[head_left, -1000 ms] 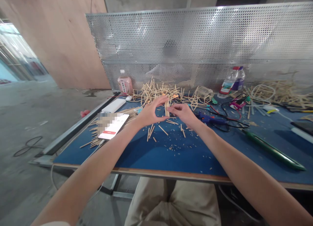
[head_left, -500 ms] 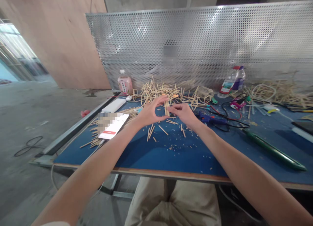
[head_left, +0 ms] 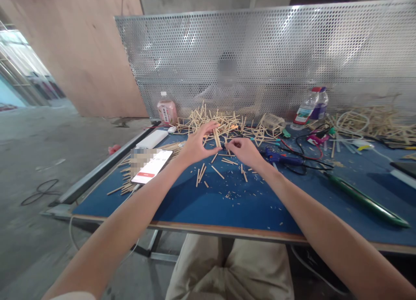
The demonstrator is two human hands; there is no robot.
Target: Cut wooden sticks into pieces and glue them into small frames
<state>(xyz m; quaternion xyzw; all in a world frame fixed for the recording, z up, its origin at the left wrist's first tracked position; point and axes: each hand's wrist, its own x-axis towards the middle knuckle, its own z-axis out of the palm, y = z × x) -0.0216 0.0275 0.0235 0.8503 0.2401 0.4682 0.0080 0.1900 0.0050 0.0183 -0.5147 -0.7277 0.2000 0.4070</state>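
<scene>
My left hand is raised above the blue table, its thumb and fingers closed on the two ends of a few short wooden sticks held side by side. Just to the right, my right hand has its fingertips pinched together. A thin stick seems to show at those fingertips, but I cannot make it out clearly. A small gap separates the right fingertips from the sticks in my left hand. Several loose sticks and small chips lie on the table below both hands.
A pile of glued stick frames lies behind my hands, before a perforated metal panel. To the left are a phone on stick bundles, a power bank and a pink bottle. A blue glue gun with cables lies right.
My right hand has drawn slightly right, away from the sticks. The sticks in my left hand have shifted a little left and now lean more.
</scene>
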